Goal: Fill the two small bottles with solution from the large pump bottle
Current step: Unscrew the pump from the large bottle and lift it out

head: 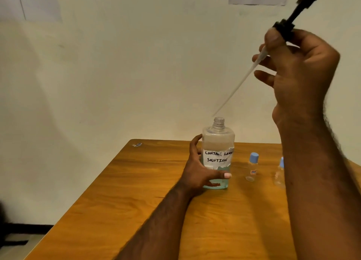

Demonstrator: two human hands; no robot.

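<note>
The large clear bottle [218, 142] stands upright on the wooden table [136, 191], with a white handwritten label reading "contact lens solution" and bluish liquid low inside. Its threaded neck is uncapped. My left hand [199, 173] is wrapped around its lower body. My right hand [298, 72] is raised high to the right, gripping the black pump head [293, 17], whose long translucent dip tube slants down with its tip just above the neck. Two small clear bottles with blue caps stand to the right: one [252, 167] in full sight, the other [279, 171] partly hidden behind my right forearm.
A pale wall rises right behind the table's far edge. A small scrap of paper [137, 144] lies near the far left corner. Papers are stuck to the wall at the top left and top right. The floor shows to the left of the table.
</note>
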